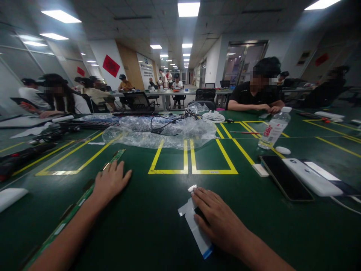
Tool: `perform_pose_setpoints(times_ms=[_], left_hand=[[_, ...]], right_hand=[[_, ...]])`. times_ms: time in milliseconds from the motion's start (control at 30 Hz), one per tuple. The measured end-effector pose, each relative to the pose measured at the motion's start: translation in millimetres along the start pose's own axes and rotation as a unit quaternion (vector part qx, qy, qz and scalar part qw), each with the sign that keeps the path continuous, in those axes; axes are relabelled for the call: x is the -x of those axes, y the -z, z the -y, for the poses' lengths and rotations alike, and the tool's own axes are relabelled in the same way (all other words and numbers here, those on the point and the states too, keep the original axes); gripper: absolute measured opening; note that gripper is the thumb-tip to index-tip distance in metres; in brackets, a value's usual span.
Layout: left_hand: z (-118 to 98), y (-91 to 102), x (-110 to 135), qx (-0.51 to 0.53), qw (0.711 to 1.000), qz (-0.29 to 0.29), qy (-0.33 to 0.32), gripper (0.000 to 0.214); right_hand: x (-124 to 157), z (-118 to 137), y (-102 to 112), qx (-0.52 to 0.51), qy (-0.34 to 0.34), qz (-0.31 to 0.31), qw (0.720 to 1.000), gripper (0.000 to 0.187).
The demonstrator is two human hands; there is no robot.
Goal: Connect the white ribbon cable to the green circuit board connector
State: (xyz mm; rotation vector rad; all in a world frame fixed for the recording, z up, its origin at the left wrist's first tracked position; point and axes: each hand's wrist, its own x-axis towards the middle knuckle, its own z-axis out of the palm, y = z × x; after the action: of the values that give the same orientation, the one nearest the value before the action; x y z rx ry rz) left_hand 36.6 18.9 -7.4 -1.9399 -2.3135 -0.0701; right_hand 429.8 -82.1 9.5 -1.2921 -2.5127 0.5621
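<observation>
My left hand [111, 180] lies over a long, narrow green circuit board [60, 225], fingers spread and thumb apart. The board runs diagonally along the table, partly hidden under my forearm. Right of centre, my right hand [216, 216] rests palm down with its fingers stretched out. Beneath it is a white flat ribbon cable [195, 224] with a bent side piece and a blue end. My right fingertips touch the cable's silvery end; the palm covers part of the cable.
Crumpled clear plastic wrap [169, 133] with black cables [166, 124] lies ahead. To the right are a water bottle [275, 130], a black phone [286, 177] and a white phone [311, 176]. A power tool [25, 160] lies left. A person in black [251, 98] sits opposite.
</observation>
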Motion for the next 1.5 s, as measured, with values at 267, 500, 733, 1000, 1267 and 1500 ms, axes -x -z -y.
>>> perform_pose_setpoints(times_ms=[267,500,733,1000,1267,1500], left_hand=[[28,-14.4,-5,0.026,0.998,0.053,0.034,0.081],[-9,-19.4,0,0.03,0.997,0.067,-0.037,0.08],[-29,-10.8,13,0.033,0.992,0.079,-0.094,0.075],[-95,4.9,58,0.049,0.964,0.067,-0.252,0.066],[-111,12.6,76,0.122,0.935,0.073,-0.324,0.064],[-115,18.1,81,0.144,0.913,0.106,-0.367,0.058]], right_hand=[[-1,5,3,0.006,-0.029,0.037,0.999,0.061],[-1,3,-1,-0.004,-0.023,0.026,0.999,0.061],[-1,7,5,0.005,-0.041,0.051,0.998,0.061],[-2,3,3,0.016,-0.027,0.053,0.998,0.061],[-2,3,3,0.018,-0.031,0.053,0.998,0.061],[-3,1,0,0.031,-0.023,0.049,0.998,0.06]])
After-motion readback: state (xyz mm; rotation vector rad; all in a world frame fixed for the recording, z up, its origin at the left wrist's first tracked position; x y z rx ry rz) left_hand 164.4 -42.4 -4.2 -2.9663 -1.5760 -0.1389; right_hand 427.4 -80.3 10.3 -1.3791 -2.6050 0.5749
